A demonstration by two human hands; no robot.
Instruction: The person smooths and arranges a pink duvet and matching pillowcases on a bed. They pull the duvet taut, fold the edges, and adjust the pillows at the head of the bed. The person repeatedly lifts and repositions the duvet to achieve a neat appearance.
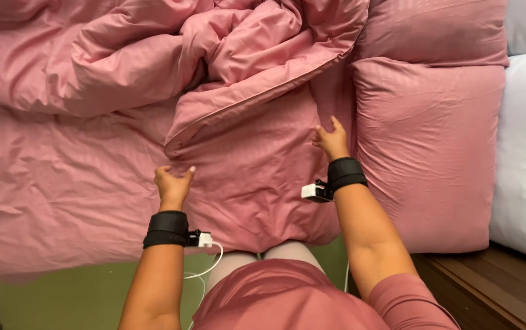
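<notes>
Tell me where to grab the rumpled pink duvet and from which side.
Take the duvet by its folded-over seamed edge, coming from the near side. That edge lies raised and free on the sheet, just beyond the left hand.
</notes>
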